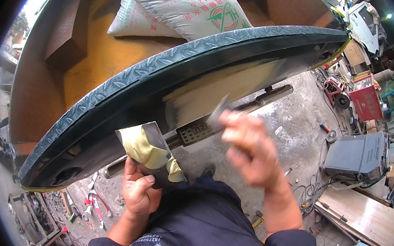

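My left hand grips a flat dark board loaded with pale yellow paste, in front of a long curved dark panel. My right hand, blurred by motion, holds a scraper with a thin blade near a beige smoothed patch on that panel. The panel's upper edge carries a grey tread-plate strip.
Behind the panel is a rusty steel bin with white sacks. On the right stand a red machine, a grey box machine and wooden boards, with cables. Scraps litter the lower-left floor. A vehicle body is farther back.
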The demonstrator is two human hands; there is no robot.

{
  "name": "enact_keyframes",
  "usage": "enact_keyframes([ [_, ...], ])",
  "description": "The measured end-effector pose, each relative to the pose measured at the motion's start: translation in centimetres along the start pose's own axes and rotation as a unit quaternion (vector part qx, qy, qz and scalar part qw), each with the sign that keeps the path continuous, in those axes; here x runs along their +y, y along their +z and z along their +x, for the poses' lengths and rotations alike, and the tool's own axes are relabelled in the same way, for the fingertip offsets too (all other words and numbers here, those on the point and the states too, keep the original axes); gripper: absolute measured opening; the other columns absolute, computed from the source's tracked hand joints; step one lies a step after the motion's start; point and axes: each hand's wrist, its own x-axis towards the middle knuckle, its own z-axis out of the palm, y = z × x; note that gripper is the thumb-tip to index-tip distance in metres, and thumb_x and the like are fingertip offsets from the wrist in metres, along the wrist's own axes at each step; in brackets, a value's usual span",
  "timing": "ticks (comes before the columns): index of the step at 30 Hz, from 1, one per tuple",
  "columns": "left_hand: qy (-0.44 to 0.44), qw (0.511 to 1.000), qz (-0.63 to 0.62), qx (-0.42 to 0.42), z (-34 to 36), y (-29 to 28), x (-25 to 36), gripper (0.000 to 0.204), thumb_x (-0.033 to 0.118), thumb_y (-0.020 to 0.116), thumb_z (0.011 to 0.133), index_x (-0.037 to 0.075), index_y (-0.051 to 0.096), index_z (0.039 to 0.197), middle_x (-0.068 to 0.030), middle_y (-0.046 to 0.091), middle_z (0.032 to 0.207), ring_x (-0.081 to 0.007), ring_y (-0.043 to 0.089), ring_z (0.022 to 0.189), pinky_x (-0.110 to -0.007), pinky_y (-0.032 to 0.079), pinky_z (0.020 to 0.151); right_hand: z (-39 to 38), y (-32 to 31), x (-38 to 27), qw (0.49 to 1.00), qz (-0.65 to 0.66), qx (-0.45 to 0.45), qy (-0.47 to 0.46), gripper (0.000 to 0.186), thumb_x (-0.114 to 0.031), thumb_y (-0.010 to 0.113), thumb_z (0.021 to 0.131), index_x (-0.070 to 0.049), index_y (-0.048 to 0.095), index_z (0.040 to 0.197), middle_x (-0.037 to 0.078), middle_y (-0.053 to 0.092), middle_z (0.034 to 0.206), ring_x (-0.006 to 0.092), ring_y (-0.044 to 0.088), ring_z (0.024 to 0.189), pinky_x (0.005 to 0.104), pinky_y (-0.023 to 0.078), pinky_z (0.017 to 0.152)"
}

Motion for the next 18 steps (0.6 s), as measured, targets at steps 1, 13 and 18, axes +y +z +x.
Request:
enact_keyframes([
  [1, 0.005, 1.000, -0.010, 0.006, 0.2, 0.9, -0.2, 0.075, -0.010, 0.046, 0.078, 0.008, 0.043, 0.151, -0.0153, 0.051, 0.149, -0.0337, 0.047, 0.140, -0.050, 0.036, 0.119, -0.4, 0.8, -1.7, 0.994, 0.102, -0.022, -0.008, 0.030, -0.004, 0.071, 0.086, -0.007, 0.066, 0.116, 0.018, 0.067, 0.130, 0.0359, 0.059, 0.124, 0.0488, 0.044, 0.108],
  [13, 0.062, 0.998, -0.018, -0.023, 0.7, 1.8, 0.9, 0.078, -0.009, 0.044, 0.078, 0.005, 0.034, 0.154, -0.0176, 0.047, 0.151, -0.0346, 0.045, 0.140, -0.050, 0.034, 0.120, -0.4, -1.6, 7.7, 0.926, -0.340, 0.090, 0.139, 0.042, -0.007, 0.059, 0.088, -0.011, 0.062, 0.129, 0.012, 0.062, 0.138, 0.0374, 0.057, 0.119, 0.0494, 0.046, 0.101],
  [18, 0.038, 0.999, -0.006, -0.014, -0.4, 0.9, 1.3, 0.076, -0.009, 0.044, 0.078, 0.005, 0.036, 0.153, -0.0172, 0.048, 0.149, -0.0338, 0.047, 0.139, -0.050, 0.036, 0.119, 2.4, -3.3, 10.4, 0.902, -0.352, 0.100, 0.230, 0.042, -0.010, 0.054, 0.092, -0.013, 0.060, 0.134, 0.007, 0.061, 0.140, 0.0358, 0.050, 0.129, 0.0570, 0.042, 0.102],
])
